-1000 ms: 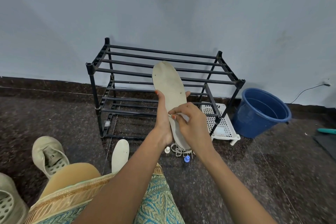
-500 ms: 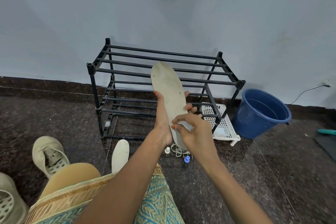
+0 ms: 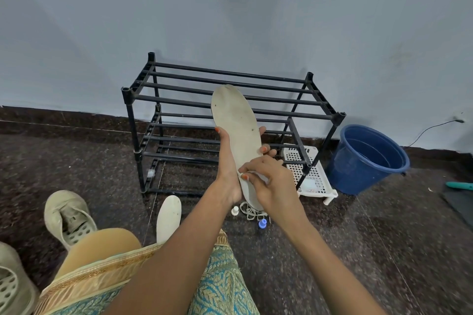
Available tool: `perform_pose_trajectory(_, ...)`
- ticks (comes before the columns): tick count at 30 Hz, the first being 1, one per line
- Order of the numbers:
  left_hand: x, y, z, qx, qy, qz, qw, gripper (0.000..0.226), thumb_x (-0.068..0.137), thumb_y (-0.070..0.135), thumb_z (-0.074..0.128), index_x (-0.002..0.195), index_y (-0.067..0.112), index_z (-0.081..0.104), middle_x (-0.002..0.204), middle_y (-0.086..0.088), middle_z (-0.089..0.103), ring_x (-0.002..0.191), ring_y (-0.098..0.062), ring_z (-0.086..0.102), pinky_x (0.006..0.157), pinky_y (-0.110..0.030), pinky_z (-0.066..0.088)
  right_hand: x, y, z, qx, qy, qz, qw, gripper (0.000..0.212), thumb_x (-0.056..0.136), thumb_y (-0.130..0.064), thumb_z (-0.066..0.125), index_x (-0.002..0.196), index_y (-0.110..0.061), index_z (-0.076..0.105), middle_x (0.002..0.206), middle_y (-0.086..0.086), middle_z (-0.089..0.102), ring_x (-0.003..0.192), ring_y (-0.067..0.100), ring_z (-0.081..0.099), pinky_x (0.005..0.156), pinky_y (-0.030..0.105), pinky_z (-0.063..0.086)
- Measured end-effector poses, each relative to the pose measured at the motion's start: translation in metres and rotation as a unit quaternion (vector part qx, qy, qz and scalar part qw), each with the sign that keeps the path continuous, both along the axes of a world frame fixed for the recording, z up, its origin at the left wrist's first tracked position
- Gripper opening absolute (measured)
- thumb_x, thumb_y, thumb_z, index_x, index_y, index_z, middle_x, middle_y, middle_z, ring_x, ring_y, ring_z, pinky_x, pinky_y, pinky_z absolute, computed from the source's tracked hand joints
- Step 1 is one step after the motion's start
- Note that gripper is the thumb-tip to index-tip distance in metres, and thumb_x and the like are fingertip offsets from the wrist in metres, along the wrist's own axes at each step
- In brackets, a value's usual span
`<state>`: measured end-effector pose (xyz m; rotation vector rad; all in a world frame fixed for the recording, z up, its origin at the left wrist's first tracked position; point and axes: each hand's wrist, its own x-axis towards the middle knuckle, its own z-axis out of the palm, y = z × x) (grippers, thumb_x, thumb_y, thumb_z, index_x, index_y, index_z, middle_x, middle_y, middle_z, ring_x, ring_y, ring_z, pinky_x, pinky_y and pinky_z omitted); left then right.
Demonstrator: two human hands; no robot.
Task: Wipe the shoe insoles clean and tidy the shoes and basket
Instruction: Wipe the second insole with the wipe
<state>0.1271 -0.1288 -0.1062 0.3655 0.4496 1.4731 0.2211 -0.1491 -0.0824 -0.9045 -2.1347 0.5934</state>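
My left hand (image 3: 229, 163) grips a beige insole (image 3: 236, 120) from behind and holds it upright in front of the black shoe rack (image 3: 230, 100). My right hand (image 3: 271, 181) presses a small white wipe (image 3: 252, 175) against the insole's lower half, near the heel. A second insole (image 3: 169, 215) lies flat on the dark floor by my knee. One beige shoe (image 3: 67, 215) rests on the floor at the left, and another shoe (image 3: 11, 281) sits at the bottom-left edge. The white perforated basket (image 3: 311, 174) stands on the floor beside the rack's right legs.
A blue bucket (image 3: 366, 158) stands right of the basket by the wall. Coiled laces (image 3: 249, 210), a white cap (image 3: 234, 210) and a blue cap (image 3: 262, 224) lie on the floor under my hands. A teal handle (image 3: 459, 185) and dark mat (image 3: 460, 204) are far right.
My right hand has slid down the insole with the wipe, from its middle toward the heel. My left hand has kept the insole nearly still.
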Motion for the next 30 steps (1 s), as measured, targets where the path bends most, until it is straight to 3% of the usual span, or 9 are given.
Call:
perform_pose_trajectory(4,0.000,-0.002,0.004,0.002,-0.020,-0.003,1.000,0.095,0.075,0.086,0.017,0.122,0.011,0.053,0.066,-0.006,0.046,0.068,-0.021,0.055,0.100,-0.050,0.040,0.005,-0.005,-0.006,-0.008,0.003,0.000,1.000,0.013,0.073,0.002,0.060,0.079,-0.004,0.071,0.083,0.010,0.065,0.085,0.007,0.052,0.079,0.003,0.035)
perform_pose_trajectory(10,-0.001,0.003,-0.004,-0.001,0.007,0.001,1.000,0.095,0.075,0.085,0.016,0.116,0.012,0.061,0.070,-0.009,0.059,0.073,-0.024,0.061,0.111,-0.056,0.027,-0.003,0.001,0.002,-0.031,0.003,-0.016,0.999,0.012,0.077,0.008,0.062,0.080,-0.001,0.070,0.087,0.013,0.063,0.083,0.012,0.050,0.076,0.002,0.032)
perform_pose_trajectory(14,-0.002,0.004,-0.007,-0.011,0.028,0.006,1.000,0.095,0.075,0.085,0.016,0.117,0.014,0.064,0.079,-0.010,0.066,0.082,-0.025,0.061,0.110,-0.057,0.029,-0.007,0.004,0.003,-0.032,0.008,-0.021,0.999,0.013,0.077,0.008,0.061,0.081,-0.001,0.070,0.089,0.013,0.061,0.084,0.014,0.048,0.075,0.005,0.033)
perform_pose_trajectory(17,-0.001,0.003,-0.006,-0.012,0.014,0.005,1.000,0.094,0.076,0.084,0.017,0.119,0.013,0.061,0.073,-0.008,0.061,0.076,-0.024,0.062,0.110,-0.055,0.031,-0.004,0.003,0.000,-0.037,0.004,-0.012,0.999,0.013,0.077,0.007,0.061,0.083,-0.001,0.070,0.089,0.011,0.061,0.084,0.011,0.048,0.076,0.002,0.032)
perform_pose_trajectory(20,0.000,0.001,0.000,-0.002,-0.028,0.005,1.000,0.090,0.077,0.084,0.018,0.116,0.012,0.055,0.066,-0.006,0.050,0.066,-0.021,0.057,0.099,-0.048,0.042,0.002,0.000,-0.005,-0.036,0.004,0.002,0.999,0.013,0.077,0.007,0.061,0.082,-0.001,0.070,0.087,0.010,0.061,0.077,0.000,0.048,0.076,0.000,0.033)
perform_pose_trajectory(23,0.001,-0.001,0.003,-0.011,-0.023,0.019,0.999,0.088,0.078,0.083,0.019,0.112,0.012,0.057,0.066,-0.006,0.051,0.065,-0.021,0.058,0.091,-0.045,0.048,0.006,-0.002,-0.007,-0.016,-0.004,0.000,1.000,0.013,0.076,0.007,0.061,0.081,-0.002,0.070,0.084,0.009,0.061,0.074,-0.001,0.047,0.076,-0.001,0.033)
perform_pose_trajectory(26,0.001,0.000,0.002,-0.014,0.004,0.026,1.000,0.090,0.079,0.082,0.017,0.119,0.011,0.056,0.073,-0.009,0.059,0.073,-0.024,0.066,0.092,-0.045,0.049,0.004,0.001,-0.004,-0.018,-0.007,-0.012,1.000,0.013,0.077,0.008,0.061,0.083,0.000,0.070,0.087,0.012,0.061,0.080,-0.002,0.048,0.077,-0.001,0.032)
perform_pose_trajectory(30,0.000,-0.001,0.004,-0.023,0.030,0.018,0.999,0.095,0.080,0.081,0.012,0.130,0.011,0.051,0.099,-0.017,0.067,0.089,-0.027,0.070,0.080,-0.038,0.056,-0.002,0.013,0.001,-0.007,-0.019,-0.045,0.999,0.013,0.078,0.009,0.061,0.083,0.001,0.069,0.083,0.005,0.054,0.083,0.016,0.049,0.078,0.007,0.032)
